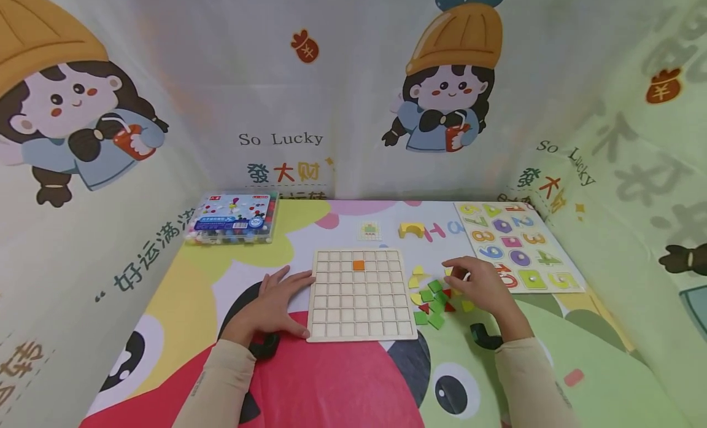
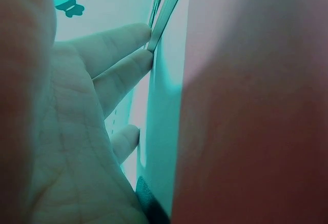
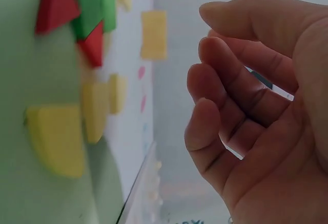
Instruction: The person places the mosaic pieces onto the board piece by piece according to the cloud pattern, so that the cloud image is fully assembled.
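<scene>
A pale wooden grid board [image 1: 359, 305] lies in the middle of the mat, with one orange tile [image 1: 358, 265] in its second row. My left hand [image 1: 284, 296] lies flat beside the board's left edge, and its straight fingers [image 2: 120, 75] touch that edge [image 2: 165, 16]. To the right of the board is a loose heap of green [image 1: 433, 305], red [image 1: 424, 307] and yellow tiles [image 1: 417, 274]. My right hand [image 1: 475, 284] hovers over the heap's far right side. Its fingers [image 3: 230, 90] are loosely curled and hold nothing. Yellow [image 3: 56, 137], red [image 3: 56, 3] and green tiles [image 3: 92, 3] lie just beyond them.
A number puzzle board [image 1: 516, 247] lies at the back right. A clear plastic box of small pieces [image 1: 234, 218] stands at the back left. A yellow arch block [image 1: 412, 230] and a small card [image 1: 369, 230] sit behind the grid board. Printed fabric walls enclose three sides.
</scene>
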Tool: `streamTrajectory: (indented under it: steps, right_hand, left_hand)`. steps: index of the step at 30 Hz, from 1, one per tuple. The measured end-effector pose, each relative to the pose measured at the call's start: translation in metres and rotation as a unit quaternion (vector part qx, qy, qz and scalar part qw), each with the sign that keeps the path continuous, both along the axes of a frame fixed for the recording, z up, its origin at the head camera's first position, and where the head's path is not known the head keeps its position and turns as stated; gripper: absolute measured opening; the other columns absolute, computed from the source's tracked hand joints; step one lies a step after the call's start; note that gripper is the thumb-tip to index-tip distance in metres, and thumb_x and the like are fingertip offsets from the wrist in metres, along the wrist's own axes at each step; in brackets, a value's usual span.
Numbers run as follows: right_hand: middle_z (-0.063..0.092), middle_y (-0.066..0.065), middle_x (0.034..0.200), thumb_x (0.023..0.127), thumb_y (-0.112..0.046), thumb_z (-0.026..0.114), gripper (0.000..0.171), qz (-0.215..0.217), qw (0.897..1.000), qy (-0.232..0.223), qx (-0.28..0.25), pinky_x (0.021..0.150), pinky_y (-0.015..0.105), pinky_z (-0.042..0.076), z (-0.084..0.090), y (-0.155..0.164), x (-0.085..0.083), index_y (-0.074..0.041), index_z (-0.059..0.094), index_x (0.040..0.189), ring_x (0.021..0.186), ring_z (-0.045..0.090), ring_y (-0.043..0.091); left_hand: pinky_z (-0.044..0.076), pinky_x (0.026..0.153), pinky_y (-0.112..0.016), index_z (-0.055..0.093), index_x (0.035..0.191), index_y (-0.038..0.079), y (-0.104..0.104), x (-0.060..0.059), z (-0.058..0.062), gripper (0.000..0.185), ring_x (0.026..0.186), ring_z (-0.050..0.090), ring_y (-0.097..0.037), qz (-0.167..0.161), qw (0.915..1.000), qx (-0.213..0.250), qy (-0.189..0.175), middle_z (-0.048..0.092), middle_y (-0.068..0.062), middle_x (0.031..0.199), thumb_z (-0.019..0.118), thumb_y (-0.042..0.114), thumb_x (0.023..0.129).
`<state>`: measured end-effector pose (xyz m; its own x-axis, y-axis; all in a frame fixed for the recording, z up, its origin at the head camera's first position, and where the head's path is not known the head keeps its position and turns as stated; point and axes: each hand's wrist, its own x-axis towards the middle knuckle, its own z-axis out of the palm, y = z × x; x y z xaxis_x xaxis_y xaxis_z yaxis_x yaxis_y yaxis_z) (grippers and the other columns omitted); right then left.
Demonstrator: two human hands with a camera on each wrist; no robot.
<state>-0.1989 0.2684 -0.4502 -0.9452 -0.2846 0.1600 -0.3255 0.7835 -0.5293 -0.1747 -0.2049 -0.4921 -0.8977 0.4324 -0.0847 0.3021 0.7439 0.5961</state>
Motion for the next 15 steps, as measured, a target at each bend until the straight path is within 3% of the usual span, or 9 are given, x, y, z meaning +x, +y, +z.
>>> streamTrajectory:
  steps: [7, 15]
  right_hand:
    - [0.070, 0.003, 0.091, 0.094, -0.009, 0.079, 0.028, -0.026, 0.999, -0.020, 0.018, 0.066, 0.026, 0.049, -0.009, 0.006, -0.005, -0.002, 0.077, 0.120, 0.081, 0.059, 0.016]
    - [0.074, 0.005, 0.103, 0.095, -0.017, 0.079, 0.021, 0.005, 0.999, -0.008, 0.045, 0.072, 0.032, 0.053, -0.014, -0.001, -0.006, -0.008, 0.081, 0.114, 0.085, 0.061, 0.015]
  left_hand:
    - [-0.001, 0.125, -0.077, 0.047, 0.161, 0.021, -0.001, 0.002, -0.002, 0.114, 0.162, 0.010, -0.045, 0.001, 1.0000, -0.002, -0.001, 0.039, -0.003, 0.170, 0.096, 0.053, 0.063]
    - [-0.002, 0.124, -0.078, 0.048, 0.160, 0.020, -0.001, 0.001, 0.000, 0.114, 0.162, 0.010, -0.046, 0.001, 1.0000, 0.004, 0.003, 0.040, -0.005, 0.170, 0.097, 0.051, 0.062]
